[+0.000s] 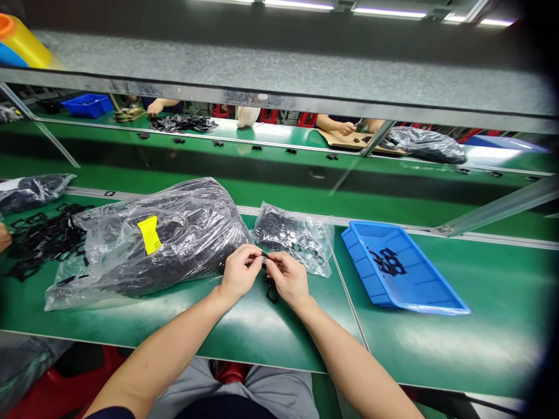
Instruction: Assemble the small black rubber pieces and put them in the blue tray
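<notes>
My left hand [241,272] and my right hand [289,279] meet above the green table, fingertips pinched around a small black part [264,255]. The fingers cover most of that part, so its full shape is hidden. Just below my right hand, a black frame-like piece [271,292] lies on the table. Left of my hands rests a large clear plastic bag [192,233] filled with dark parts, bearing a yellow label [150,235]. A smaller clear bag [321,238] with black and shiny round parts lies just behind my hands.
On the right stands a blue tray [430,285] holding several black pieces [388,262]. Loose black frames [48,238] are heaped at the left, by another person's hand [4,237]. Behind a rail, a conveyor [271,152] carries small black parts; other people work beyond. A shelf [279,75] overhangs.
</notes>
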`<state>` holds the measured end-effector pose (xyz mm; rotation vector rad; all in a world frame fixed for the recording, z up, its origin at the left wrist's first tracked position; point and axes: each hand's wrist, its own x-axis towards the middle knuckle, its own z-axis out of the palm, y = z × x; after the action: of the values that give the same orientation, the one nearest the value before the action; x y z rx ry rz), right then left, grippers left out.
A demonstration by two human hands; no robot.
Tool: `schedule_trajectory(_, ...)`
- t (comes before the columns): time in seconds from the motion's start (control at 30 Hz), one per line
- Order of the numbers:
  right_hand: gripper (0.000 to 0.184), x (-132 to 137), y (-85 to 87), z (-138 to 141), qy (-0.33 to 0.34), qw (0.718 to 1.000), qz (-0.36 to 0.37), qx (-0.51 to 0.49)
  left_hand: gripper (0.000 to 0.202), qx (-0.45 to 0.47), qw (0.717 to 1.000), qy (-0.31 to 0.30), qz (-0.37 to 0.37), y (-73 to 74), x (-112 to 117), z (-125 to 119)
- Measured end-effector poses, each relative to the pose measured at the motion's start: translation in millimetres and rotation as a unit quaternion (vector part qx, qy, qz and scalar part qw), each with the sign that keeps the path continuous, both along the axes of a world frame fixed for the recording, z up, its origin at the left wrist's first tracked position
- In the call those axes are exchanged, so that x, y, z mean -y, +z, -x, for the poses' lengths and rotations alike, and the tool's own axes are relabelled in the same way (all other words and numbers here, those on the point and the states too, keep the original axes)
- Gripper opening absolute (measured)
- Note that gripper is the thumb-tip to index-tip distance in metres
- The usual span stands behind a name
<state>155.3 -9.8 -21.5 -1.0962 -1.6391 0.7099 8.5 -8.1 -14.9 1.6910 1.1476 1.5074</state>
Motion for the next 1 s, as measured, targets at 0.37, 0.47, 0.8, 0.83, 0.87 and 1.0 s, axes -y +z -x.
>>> schedule_trajectory(0.37, 0.010, 0.6, 0.9, -0.7, 0.003, 0.999, -0.025, 0.038, 0.010, -0.064, 0.998, 0.002, -0.007, 2.2, 0.4, 2.6)
schedule_trajectory(0.47, 0.010, 0.5, 1.0, -1.3, 0.000, 0.997, -0.048, 0.063, 0.011, -0.058, 0.998, 0.007, 0.005, 2.6, 1.1, 1.8)
schedule_trajectory(0.8, 0.009, -3.4, 4.3, -7.0, 0.047, 0.989, -0.102, 0.095, 0.004, 0.052, 0.986, -0.041, 0.154, -1.9, -7.5, 2.9)
schedule_trajectory(0.83, 0.009, -3.7, 4.5, -7.6, 0.052, 0.989, -0.100, 0.096, 0.003, 0.066, 0.982, -0.047, 0.171, -1.9, -8.1, 3.2)
schedule_trajectory(0.87, 0.009, -3.9, 4.7, -8.1, 0.057, 0.989, -0.097, 0.095, 0.003, 0.082, 0.977, -0.056, 0.188, -1.5, -8.5, 3.3)
schedule_trajectory(1.0, 0.008, -4.6, 3.5, -10.7, 0.069, 0.992, -0.068, 0.078, 0.012, 0.171, 0.948, -0.084, 0.256, 4.3, -8.4, 3.6)
